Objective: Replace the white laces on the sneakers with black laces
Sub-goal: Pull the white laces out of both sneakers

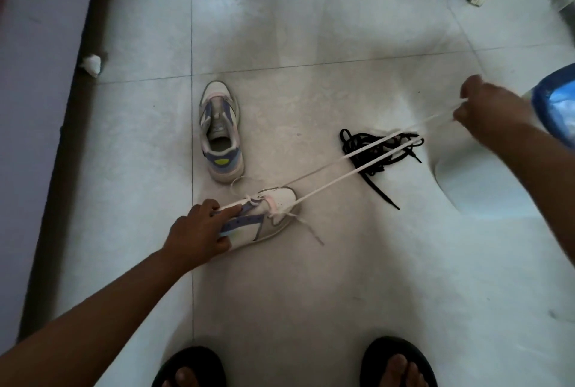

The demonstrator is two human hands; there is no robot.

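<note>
A white and lilac sneaker (270, 215) lies on its side on the tiled floor. My left hand (199, 231) grips it by its tongue and upper. A white lace (357, 158) runs taut in two strands from the sneaker's lower eyelets up to my right hand (488, 106), which pinches it at the right. The second sneaker (221, 131) stands upright behind, with no lace visible in it. A heap of black laces (378, 153) lies on the floor under the stretched white strands.
A dark skirting strip (71, 125) and a wall run along the left, with a crumpled white scrap (91, 64) beside it. A blue-and-white object (557, 106) sits at the right edge. My feet in black sandals (398, 361) are at the bottom.
</note>
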